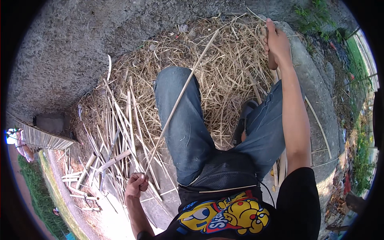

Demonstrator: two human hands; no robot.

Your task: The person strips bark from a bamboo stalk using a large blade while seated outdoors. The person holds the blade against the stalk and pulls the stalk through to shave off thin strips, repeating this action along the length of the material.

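My left hand (137, 184) is closed round the lower end of a long, thin bamboo strip (185, 89). The strip slants up and to the right, passing over my left thigh, and its far end lies above the heap of shavings. Out at the far right, my right arm is stretched forward. My right hand (277, 42) grips a knife by its brown wooden handle (273, 63), thumb pointing away from me. The blade is thin and hard to make out against the wall. Knife and strip are well apart.
A thick heap of pale bamboo shavings (228, 76) spreads around my feet. Split bamboo pieces (124, 116) lie piled at the left. A rough grey wall (92, 44) rises in front. Stone (320, 108) and scattered litter lie to the right. A person (25, 146) is at the far left.
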